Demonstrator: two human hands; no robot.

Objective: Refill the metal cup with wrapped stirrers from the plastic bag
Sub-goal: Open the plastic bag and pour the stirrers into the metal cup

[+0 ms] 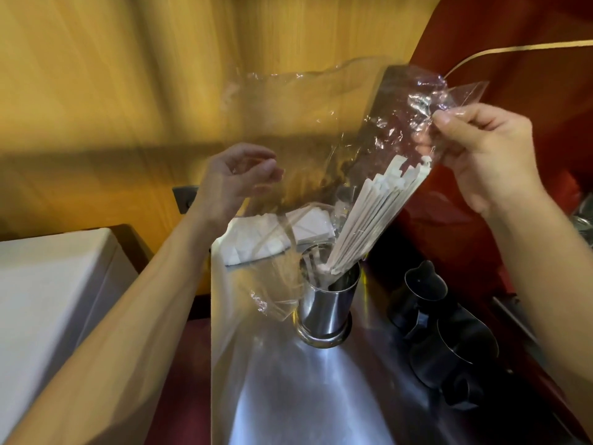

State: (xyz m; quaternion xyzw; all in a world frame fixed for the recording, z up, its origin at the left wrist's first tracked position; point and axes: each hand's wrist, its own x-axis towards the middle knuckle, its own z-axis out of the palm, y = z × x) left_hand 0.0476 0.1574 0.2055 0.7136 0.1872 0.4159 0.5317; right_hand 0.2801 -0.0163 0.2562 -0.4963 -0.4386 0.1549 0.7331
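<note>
A shiny metal cup point(325, 311) stands upright on the steel counter point(308, 396). Above it hangs a clear plastic bag point(308, 123), tipped mouth-down. My right hand point(484, 155) pinches the bag's crumpled upper corner. A bundle of white paper-wrapped stirrers point(378, 216) slants down inside the bag, their lower ends reaching into the cup's mouth. My left hand point(237, 178) is blurred at the bag's left edge, fingers curled around the film. The bag's loose lower end point(272, 297) drapes beside the cup's left side.
White folded napkins point(272, 234) lie behind the cup. Two dark metal pitchers point(426, 295) point(462, 354) stand to the right on the counter. A white box point(51, 303) sits at the left. A yellow wall is behind and a red panel point(513, 36) is at the right.
</note>
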